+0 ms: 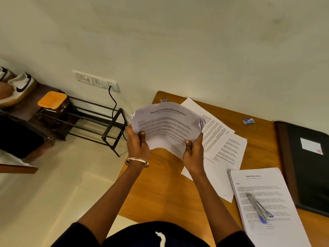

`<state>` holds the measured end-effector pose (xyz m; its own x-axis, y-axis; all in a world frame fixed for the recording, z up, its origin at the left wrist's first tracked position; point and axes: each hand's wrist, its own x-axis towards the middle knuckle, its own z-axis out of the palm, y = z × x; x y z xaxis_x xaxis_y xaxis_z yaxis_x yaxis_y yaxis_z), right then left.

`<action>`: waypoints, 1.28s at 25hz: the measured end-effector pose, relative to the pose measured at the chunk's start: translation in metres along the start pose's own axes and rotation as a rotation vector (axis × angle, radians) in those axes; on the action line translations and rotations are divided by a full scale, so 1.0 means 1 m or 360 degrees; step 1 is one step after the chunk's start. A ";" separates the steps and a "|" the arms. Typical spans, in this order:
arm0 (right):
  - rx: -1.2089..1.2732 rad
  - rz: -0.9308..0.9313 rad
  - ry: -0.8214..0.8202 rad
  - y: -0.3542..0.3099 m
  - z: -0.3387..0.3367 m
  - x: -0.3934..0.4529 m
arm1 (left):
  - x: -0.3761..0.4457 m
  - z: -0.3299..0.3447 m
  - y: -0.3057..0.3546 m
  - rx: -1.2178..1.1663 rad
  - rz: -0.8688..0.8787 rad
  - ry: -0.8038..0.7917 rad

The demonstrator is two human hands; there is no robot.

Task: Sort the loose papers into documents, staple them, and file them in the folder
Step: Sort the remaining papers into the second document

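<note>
Both hands hold a sheaf of printed papers (167, 127) in the air above the wooden table's (160, 189) left part; its top page is titled in bold. My left hand (137, 143) grips the sheaf's lower left edge, my right hand (193, 152) its lower right edge. Several loose printed sheets (224, 145) lie spread on the table behind and right of the sheaf. A second stack of papers (267, 202) lies at the front right with a silver and blue stapler (259, 207) on top. A black folder (309, 163) lies shut at the far right.
A small blue staple box (248, 121) sits near the wall. Left of the table stand a black metal rack (99, 122), an orange-lidded container (52, 101) and shoes (19, 90). A person's leg (42, 147) shows at the left edge. A cable hangs from the wall socket (97, 81).
</note>
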<state>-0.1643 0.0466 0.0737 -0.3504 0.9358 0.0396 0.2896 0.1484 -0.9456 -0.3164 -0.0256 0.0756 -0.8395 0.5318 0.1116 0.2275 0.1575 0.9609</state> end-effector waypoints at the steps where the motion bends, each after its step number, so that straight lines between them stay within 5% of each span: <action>1: -0.0003 -0.0016 0.0027 -0.001 0.001 0.000 | 0.004 0.001 0.001 0.0027 0.0005 0.0007; 15: -0.0182 0.0206 0.0088 0.029 0.020 -0.013 | 0.010 -0.010 -0.051 0.0531 -0.0141 -0.0371; 21: -0.0018 0.0185 0.0343 0.030 0.002 -0.012 | 0.014 -0.019 -0.041 0.0455 -0.0054 -0.0586; 24: 0.0263 0.0406 0.0205 0.036 -0.022 -0.020 | 0.005 -0.024 -0.051 0.0180 -0.0321 -0.0856; 27: 0.0390 0.0669 0.0102 0.050 -0.040 -0.036 | -0.016 -0.019 -0.071 0.0364 -0.0620 -0.1040; 32: 0.0480 0.0879 0.0288 0.075 -0.084 -0.054 | -0.050 0.013 -0.067 0.0286 -0.0830 -0.1309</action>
<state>-0.0487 0.0339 0.0282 -0.0584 0.8917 -0.4489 0.1120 -0.4410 -0.8905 -0.2830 -0.0524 0.0024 -0.2674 0.7613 -0.5907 0.0554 0.6242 0.7793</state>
